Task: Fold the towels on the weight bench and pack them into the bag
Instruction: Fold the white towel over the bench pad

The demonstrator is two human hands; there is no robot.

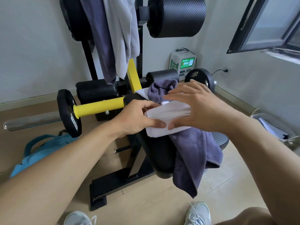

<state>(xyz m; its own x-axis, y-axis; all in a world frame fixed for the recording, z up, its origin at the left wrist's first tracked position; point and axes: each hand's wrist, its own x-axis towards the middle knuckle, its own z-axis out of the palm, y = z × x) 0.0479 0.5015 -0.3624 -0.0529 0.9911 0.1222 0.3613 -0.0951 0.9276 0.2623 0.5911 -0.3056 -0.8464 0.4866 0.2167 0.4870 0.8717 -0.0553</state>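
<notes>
- White towel (168,117): lies folded into a thick pad on the seat of the weight bench (160,153), atop a purple towel (194,151).
- Left hand (134,117): grips the pad's left end, thumb pressed along the near edge, fingers curled over the top.
- Right hand (193,103): lies flat over the pad's right end, fingers (175,95) spread and extended, thumb at the near edge.
- Purple towel: unfolded, draped over the bench seat and hanging off its right side; a bunched part rises behind the pad.
- Two more towels, dark blue (97,38) and grey (120,34), hang unfolded from the bench's upright frame.
- Blue bag (42,153): on the floor left of the bench; no towels visible in it.
- Assessment: one towel appears folded, none packed; three folds and all packing remain.
</notes>
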